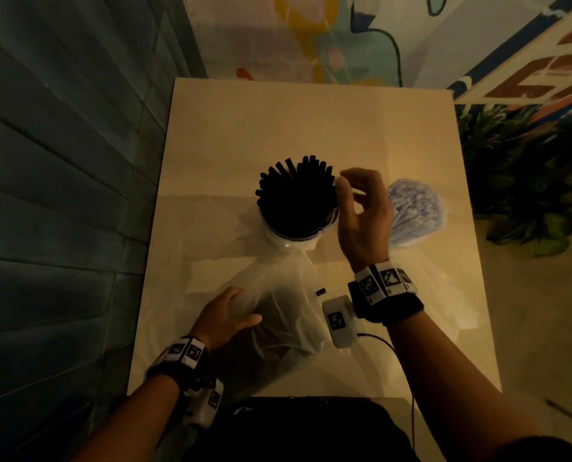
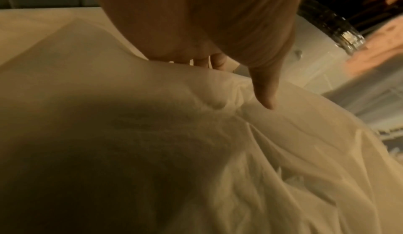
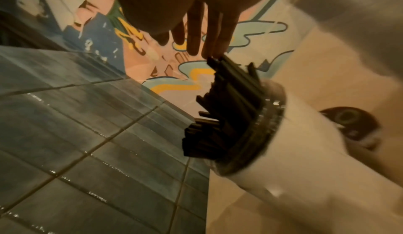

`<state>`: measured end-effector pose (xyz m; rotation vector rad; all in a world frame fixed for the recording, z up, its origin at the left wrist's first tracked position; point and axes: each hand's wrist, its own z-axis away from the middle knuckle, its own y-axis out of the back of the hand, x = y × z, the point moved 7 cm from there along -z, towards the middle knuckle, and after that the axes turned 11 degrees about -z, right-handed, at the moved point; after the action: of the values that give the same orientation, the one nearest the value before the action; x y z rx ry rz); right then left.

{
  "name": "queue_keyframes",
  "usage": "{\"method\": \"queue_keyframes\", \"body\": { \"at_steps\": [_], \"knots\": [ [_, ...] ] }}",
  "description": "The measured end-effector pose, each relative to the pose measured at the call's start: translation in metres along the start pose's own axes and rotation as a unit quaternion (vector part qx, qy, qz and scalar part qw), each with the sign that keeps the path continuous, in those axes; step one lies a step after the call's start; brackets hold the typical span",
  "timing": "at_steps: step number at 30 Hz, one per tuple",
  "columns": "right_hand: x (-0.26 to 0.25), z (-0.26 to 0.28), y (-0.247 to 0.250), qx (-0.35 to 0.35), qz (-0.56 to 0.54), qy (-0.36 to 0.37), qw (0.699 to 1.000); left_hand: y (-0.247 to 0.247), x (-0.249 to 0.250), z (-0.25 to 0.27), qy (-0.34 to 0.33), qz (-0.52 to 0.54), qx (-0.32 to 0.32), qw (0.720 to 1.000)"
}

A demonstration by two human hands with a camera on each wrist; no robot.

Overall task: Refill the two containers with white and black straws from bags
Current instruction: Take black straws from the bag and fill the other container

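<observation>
A white container [image 1: 291,240] packed with black straws [image 1: 296,198] stands at the table's middle. My right hand [image 1: 348,191] hovers at its right rim, fingers relaxed, and holds nothing. In the right wrist view its fingertips [image 3: 206,52] touch the tops of the black straws [image 3: 229,103]. Behind that hand is the second container, full of white straws [image 1: 414,208]. A clear plastic bag [image 1: 288,315] with dark straws inside lies near the front edge. My left hand [image 1: 226,311] grips its left side, the thumb [image 2: 266,98] pressed on the film and the fingers curled over a fold.
The cream table [image 1: 311,128] is bare at the back. Another clear bag [image 1: 451,288] lies flat at its right side. A grey tiled wall [image 1: 61,195] runs along the left, a painted wall [image 1: 311,35] behind, and a green plant [image 1: 527,181] beyond the right edge.
</observation>
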<state>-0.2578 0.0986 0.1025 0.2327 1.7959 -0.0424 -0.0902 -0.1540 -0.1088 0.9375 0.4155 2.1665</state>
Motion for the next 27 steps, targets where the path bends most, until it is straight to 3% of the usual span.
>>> {"method": "queue_keyframes", "body": {
  "at_steps": [3,6,9,11,14,16,23,27],
  "knots": [
    [0.015,0.03,0.026,0.021,0.027,-0.01,0.999,-0.006,0.0,-0.004,-0.005,-0.072,-0.03,0.997],
    [0.057,0.073,0.043,-0.026,0.106,-0.107,0.988,-0.012,0.005,-0.005,-0.005,-0.105,-0.036,0.994],
    [0.114,0.126,0.043,-0.17,0.199,-0.283,0.923,-0.019,0.015,-0.003,0.014,-0.108,-0.039,0.993],
    [0.141,0.157,0.038,-0.247,0.226,-0.347,0.876,-0.022,0.017,-0.004,0.022,-0.088,-0.04,0.995],
    [0.161,0.189,0.021,-0.318,0.212,-0.443,0.811,-0.025,0.016,-0.003,0.015,-0.048,-0.037,0.998],
    [0.164,0.2,0.007,-0.329,0.185,-0.481,0.791,-0.028,0.02,-0.001,-0.005,-0.024,-0.047,0.999],
    [0.156,0.19,-0.011,-0.231,0.112,-0.478,0.84,-0.022,0.036,0.014,-0.067,0.09,-0.072,0.991],
    [0.139,0.179,-0.014,-0.242,0.096,-0.443,0.858,-0.016,0.044,0.021,-0.083,0.116,-0.08,0.987]
  ]
}}
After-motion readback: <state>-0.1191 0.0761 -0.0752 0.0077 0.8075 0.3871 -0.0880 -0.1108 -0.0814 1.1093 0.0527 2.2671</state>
